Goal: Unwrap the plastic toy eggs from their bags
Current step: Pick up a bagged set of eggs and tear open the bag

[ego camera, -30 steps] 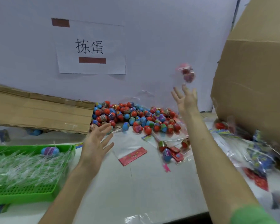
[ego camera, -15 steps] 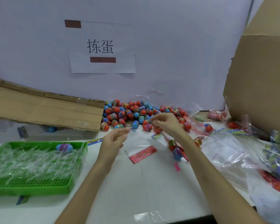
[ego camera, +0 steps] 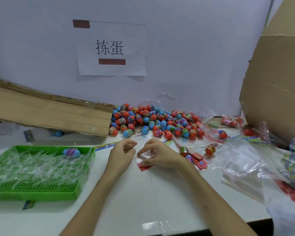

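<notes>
Eggs (ego camera: 153, 121) lay heaped at the table's (ego camera: 126, 201) back, a tray (ego camera: 41, 193) left, bags (ego camera: 242, 166) right, hands between.

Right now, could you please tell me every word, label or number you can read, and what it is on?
"拣蛋": on the white paper sheet taped to the wall.
Wrappers in the egg pile: too small to read.
Print on the red card in the clear bag: blurred, unreadable.
Lettering on the printed bag strip: blurred, unreadable.

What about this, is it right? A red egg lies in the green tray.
Not quite. In the head view, the egg lying in the green tray is blue with a purple band, not red.
</notes>
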### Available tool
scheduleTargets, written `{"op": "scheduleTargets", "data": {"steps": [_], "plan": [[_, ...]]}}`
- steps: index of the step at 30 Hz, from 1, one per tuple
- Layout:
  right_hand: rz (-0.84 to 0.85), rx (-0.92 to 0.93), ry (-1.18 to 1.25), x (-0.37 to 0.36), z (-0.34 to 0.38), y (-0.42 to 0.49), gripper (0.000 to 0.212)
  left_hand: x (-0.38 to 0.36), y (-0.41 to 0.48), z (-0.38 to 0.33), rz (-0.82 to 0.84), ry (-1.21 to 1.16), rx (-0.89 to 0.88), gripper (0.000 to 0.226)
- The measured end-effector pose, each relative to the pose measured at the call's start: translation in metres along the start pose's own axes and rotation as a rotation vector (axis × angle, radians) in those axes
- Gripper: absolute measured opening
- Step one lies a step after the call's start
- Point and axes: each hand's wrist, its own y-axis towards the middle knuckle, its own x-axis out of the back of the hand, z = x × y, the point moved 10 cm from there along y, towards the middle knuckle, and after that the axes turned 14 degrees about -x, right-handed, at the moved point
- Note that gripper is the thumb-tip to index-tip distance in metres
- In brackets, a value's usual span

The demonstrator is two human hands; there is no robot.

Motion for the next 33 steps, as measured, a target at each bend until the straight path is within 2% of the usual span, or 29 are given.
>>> {"op": "scheduleTargets", "data": {"steps": [8,13,18,21,27,33], "plan": [[-0.033,-0.012,0.037,0.001,0.001,0.002,0.024,0.015,-0.003,0.008,-0.134,0.004,0.066,0.022],[-0.077,-0.015,0.049,0.004,0.000,0.004,0.017,0.018,-0.003,0.011,-0.166,-0.004,0.100,0.022],[-0.076,-0.035,0.160,0.006,-0.001,0.002,0.009,0.017,-0.003,0.013,-0.163,-0.011,0.124,0.022],[-0.078,-0.033,0.197,0.008,0.002,-0.001,0.014,0.016,-0.003,0.013,-0.142,0.014,0.113,0.022],[-0.198,-0.026,0.247,0.021,0.004,-0.009,0.017,-0.004,-0.003,0.006,0.041,0.145,0.013,0.022],[-0.400,-0.103,0.444,0.050,-0.009,-0.012,0.006,0.009,-0.002,0.010,-0.111,-0.010,0.094,0.036]]}}
